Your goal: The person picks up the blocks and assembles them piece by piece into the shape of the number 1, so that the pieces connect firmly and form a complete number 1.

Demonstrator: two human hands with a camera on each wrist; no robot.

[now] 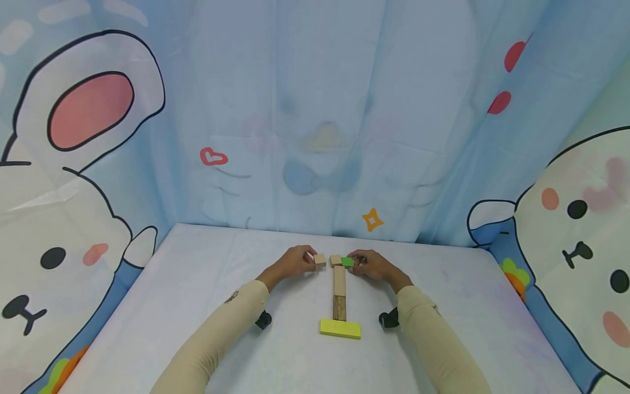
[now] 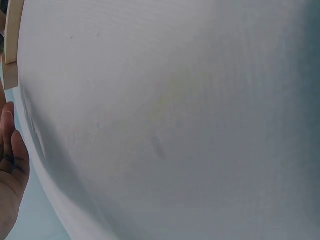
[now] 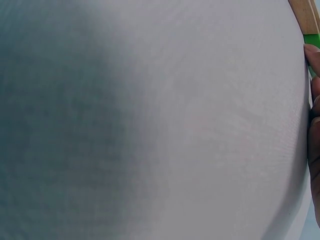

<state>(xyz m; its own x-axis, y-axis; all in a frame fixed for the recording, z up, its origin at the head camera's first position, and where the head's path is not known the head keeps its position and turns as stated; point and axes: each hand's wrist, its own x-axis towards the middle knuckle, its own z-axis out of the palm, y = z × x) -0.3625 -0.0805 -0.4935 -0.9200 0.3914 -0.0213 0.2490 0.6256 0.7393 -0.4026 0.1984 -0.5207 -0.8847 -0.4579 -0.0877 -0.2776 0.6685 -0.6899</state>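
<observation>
Toward the far side of the table, my left hand pinches a small pale wooden block by its left side. Opposite it, my right hand holds the right end of a small green block. A second pale block sits against the green one's left side. Below these two, a long pale wooden block, a darker wood-grain block and a yellow block laid crosswise form a line toward me. Both wrist views catch only part of each hand at the frame edge.
A white cloth covers the table. Behind it hangs a blue curtain printed with cartoon animals. Black wrist devices show beneath both forearms, either side of the block line.
</observation>
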